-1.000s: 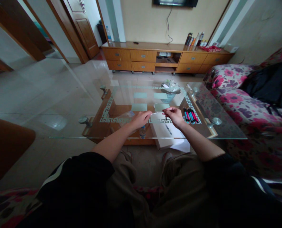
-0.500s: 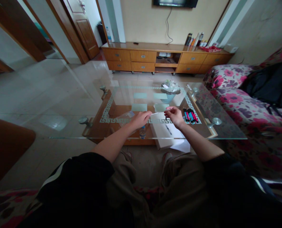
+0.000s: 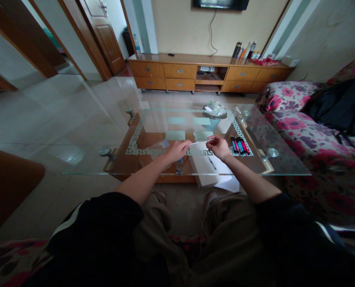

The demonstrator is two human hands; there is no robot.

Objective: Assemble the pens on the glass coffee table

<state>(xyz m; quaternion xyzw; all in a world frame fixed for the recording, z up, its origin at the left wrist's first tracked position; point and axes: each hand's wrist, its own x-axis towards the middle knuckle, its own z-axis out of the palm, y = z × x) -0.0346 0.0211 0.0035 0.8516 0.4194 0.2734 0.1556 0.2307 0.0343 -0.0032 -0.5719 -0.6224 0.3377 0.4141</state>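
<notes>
Over the glass table (image 3: pixel 84 159), my left hand (image 3: pixel 179 150) is closed on one end of a thin whitish rod (image 3: pixel 199 142), slim like a pen refill. My right hand (image 3: pixel 219 147) pinches around the rod's other end, so it runs nearly level between the two hands. A small dark piece shows under my right fingers, too small to name. Just right of that hand lies a row of black, pink and blue pens (image 3: pixel 240 146). A dark pen (image 3: pixel 212 163) rests below the hands on a white box (image 3: pixel 205 175).
A water bottle (image 3: pixel 179 166) with a blue cap and a clear plastic bag (image 3: pixel 157 148) are near my left forearm. A waste basket (image 3: pixel 212 122) shows beyond the table. The flowered sofa (image 3: pixel 297 119) stands right, a wooden cabinet (image 3: pixel 180 71) at the back.
My right fingers have shifted slightly on the rod, and the dark piece below them shows less. My left hand has hardly moved.
</notes>
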